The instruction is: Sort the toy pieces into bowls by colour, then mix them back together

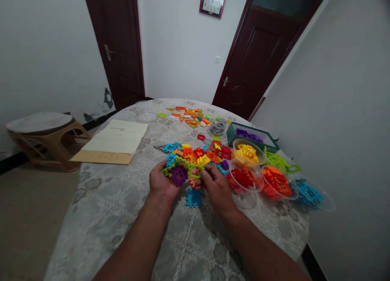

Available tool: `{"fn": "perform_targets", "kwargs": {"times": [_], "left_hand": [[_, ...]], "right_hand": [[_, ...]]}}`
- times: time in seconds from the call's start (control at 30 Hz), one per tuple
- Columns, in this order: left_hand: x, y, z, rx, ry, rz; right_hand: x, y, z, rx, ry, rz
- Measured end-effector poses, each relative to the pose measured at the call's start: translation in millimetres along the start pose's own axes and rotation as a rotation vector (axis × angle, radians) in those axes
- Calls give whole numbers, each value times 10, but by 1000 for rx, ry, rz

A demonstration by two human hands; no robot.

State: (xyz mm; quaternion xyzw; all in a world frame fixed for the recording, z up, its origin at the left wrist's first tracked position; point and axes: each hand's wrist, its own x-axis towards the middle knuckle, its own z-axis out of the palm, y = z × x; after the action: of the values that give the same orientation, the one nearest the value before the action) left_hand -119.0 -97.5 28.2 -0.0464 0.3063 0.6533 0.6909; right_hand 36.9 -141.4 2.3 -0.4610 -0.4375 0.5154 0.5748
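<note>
My left hand (163,182) is closed around the left side of a cluster of interlocking plastic building pieces (179,174), in purple, lime green and blue. At the cluster's right end, my right hand (215,186) pinches a lime green part with thumb and fingers, near an orange piece. Both hands hold the cluster above the table. Just below it lies a square blue piece (193,198). Behind the hands is a heap of loose pieces (207,153) in red, orange, yellow and blue. Some fingertips are hidden behind the pieces.
To the right stand clear bowls of yellow pieces (246,153), red pieces (243,178), orange pieces (277,181) and blue pieces (309,193). A green box (269,140) holds purple pieces. Far back lie more small pieces (191,116). An open paper folder (117,136) rests at left; a stool (45,138) stands beyond.
</note>
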Motion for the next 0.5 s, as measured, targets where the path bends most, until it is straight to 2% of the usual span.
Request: {"fn": "perform_targets", "kwargs": {"times": [0.3, 0.4, 0.5], "left_hand": [[-29, 20, 40, 6, 13, -1], [-63, 33, 64, 34, 19, 9], [-70, 38, 59, 73, 0, 37]], "right_hand": [[-46, 0, -55, 27, -15, 24], [-123, -156, -130, -141, -43, -46], [-242, -423, -276, -446, -57, -217]]}}
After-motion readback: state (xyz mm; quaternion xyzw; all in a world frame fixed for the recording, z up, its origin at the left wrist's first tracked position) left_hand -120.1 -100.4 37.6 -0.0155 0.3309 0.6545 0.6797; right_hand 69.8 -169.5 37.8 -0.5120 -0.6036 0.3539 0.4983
